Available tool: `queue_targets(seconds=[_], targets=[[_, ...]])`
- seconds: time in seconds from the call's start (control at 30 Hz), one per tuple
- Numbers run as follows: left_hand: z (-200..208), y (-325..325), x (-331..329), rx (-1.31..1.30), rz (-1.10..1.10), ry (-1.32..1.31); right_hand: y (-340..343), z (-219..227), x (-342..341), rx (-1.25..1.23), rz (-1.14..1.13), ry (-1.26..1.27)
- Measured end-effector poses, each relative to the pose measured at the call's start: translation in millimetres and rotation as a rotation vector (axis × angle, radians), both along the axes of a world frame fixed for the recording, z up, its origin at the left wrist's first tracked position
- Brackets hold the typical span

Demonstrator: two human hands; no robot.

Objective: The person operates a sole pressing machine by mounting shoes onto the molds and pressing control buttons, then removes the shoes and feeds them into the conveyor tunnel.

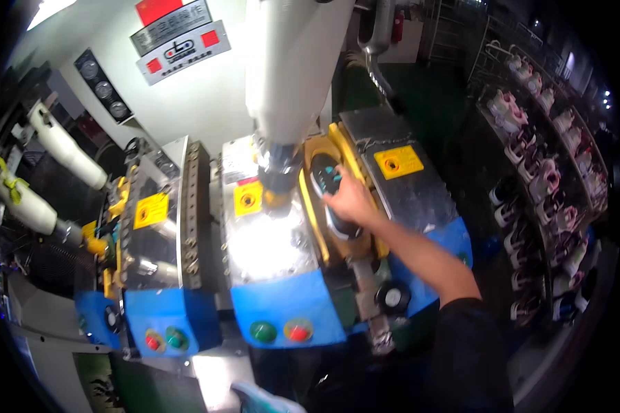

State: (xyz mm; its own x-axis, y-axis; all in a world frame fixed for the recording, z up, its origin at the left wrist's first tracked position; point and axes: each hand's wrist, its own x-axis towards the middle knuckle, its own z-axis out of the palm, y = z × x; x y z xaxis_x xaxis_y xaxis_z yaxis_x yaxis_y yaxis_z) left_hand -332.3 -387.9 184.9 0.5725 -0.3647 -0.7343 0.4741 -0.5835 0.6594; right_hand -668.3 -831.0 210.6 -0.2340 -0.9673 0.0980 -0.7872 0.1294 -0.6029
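Black shoe with teal accents [327, 189] lies sole-up in the yellow padded cradle [311, 206] of the grey and blue pressing machine [282, 303], between the two metal blocks of it. My right hand [351, 201] rests on top of this shoe, with the fingers spread flat over the sole and not closed around it. My left hand is out of the picture. Just left of the shoe, a thick white column [289, 69] comes down to the machine with a brass tip [277, 198]. On the blue front below the shoe sit a green round button [262, 332] and a red round button [297, 332]. Far right of the shoe stands a dark rack with many pink and white shoes [544, 179].
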Motion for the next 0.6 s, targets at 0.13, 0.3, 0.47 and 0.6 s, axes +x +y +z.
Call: queue_targets(seconds=[0.13,0.3,0.47,0.6], targets=[[-23,-10,29,0.047,0.025,0.183,28,18,5,-0.147,-0.039,0.185],[-11,3,27,-0.118,0.103,0.146,153,74,114,-0.518,0.664,0.01],[-12,13,40,-0.134,0.096,0.143,172,-10,236,-0.354,0.886,0.274],[-12,38,35,-0.181,0.253,0.104,181,-11,233,-0.541,0.954,-0.074]])
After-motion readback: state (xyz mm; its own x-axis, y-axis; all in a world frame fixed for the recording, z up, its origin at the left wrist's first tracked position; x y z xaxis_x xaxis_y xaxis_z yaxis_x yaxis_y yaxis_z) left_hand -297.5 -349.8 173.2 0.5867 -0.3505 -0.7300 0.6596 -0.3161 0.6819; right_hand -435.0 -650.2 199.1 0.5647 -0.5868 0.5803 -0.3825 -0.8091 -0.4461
